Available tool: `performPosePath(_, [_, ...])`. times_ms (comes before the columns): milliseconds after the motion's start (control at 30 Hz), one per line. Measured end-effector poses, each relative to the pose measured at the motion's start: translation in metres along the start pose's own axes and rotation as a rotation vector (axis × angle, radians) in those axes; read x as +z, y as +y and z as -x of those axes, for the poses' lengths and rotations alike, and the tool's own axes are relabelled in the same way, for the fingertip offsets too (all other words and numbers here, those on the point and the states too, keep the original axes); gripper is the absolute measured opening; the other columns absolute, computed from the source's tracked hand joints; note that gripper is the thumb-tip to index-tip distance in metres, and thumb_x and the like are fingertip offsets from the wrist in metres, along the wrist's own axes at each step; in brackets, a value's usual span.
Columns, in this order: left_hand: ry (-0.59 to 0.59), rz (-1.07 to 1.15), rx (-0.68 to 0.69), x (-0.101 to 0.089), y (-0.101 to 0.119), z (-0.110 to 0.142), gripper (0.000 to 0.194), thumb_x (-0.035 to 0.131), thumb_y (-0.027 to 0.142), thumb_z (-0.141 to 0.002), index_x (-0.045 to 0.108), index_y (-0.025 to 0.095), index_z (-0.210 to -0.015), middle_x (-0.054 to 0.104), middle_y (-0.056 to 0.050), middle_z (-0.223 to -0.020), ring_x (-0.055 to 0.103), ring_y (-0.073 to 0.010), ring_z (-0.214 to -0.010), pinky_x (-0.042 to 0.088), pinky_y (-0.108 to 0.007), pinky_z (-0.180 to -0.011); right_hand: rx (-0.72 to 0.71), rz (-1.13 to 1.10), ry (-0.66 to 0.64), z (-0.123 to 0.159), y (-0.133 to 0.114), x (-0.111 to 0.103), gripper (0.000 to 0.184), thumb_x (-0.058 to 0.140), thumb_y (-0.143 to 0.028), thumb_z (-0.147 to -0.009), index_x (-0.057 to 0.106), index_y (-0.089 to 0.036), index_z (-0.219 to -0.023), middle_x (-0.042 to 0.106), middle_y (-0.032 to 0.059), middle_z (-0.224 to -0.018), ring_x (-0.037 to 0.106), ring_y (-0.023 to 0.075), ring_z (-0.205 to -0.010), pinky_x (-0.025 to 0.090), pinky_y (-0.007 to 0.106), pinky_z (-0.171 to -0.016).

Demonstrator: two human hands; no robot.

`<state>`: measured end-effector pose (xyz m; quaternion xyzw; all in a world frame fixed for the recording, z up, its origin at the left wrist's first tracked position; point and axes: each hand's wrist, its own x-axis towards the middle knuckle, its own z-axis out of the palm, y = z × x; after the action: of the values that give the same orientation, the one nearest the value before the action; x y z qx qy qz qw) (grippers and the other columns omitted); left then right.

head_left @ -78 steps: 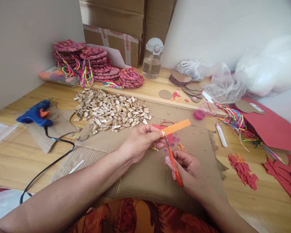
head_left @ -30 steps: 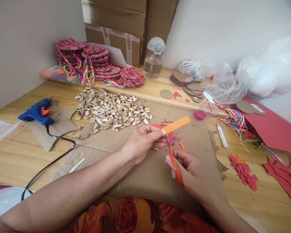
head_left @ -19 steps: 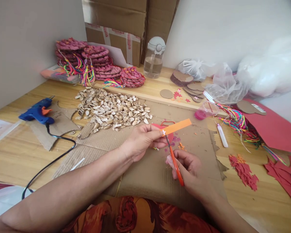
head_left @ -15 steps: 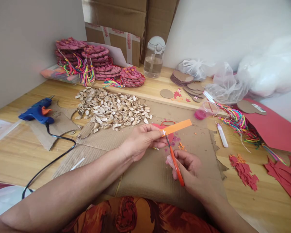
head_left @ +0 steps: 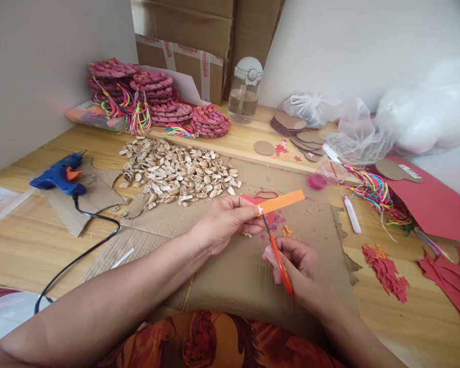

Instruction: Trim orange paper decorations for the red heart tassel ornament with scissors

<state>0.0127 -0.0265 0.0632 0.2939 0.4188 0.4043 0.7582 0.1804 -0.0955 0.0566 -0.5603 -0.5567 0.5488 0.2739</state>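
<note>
My left hand [head_left: 224,221] pinches one end of an orange paper strip [head_left: 282,201], which sticks out to the right above a sheet of brown cardboard [head_left: 230,266]. My right hand [head_left: 301,271] is closed round small orange-handled scissors [head_left: 278,254]. Their blades point up and meet the strip just beside my left fingertips. Small paper scraps [head_left: 283,227] lie on the cardboard under the strip.
A pile of peanut shells [head_left: 176,174] lies behind my hands. A blue glue gun [head_left: 59,175] with a black cord rests at left. Stacked pink woven discs [head_left: 153,99], a water bottle [head_left: 245,92], plastic bags [head_left: 356,135], coloured strings [head_left: 371,191] and red paper [head_left: 429,204] line the back and right.
Both hands stay almost still. The scissors' blades work slightly at the end of the orange strip, and the view shifts a little.
</note>
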Motion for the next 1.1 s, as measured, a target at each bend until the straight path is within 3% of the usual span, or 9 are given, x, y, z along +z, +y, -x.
performPosePath(1100, [0.027, -0.030, 0.002, 0.0011, -0.0007, 0.0003, 0.009, 0.064, 0.011, -0.077, 0.060, 0.010, -0.069, 0.068, -0.006, -0.064, 0.065, -0.0121, -0.055, 0.055, -0.024, -0.062, -0.003, 0.030, 0.010, 0.0015, -0.0024, -0.0003, 0.039, 0.052, -0.051, -0.087, 0.047, -0.019, -0.067, 0.044, -0.0044, -0.049, 0.036, 0.0088, -0.046, 0.026, 0.024, -0.046])
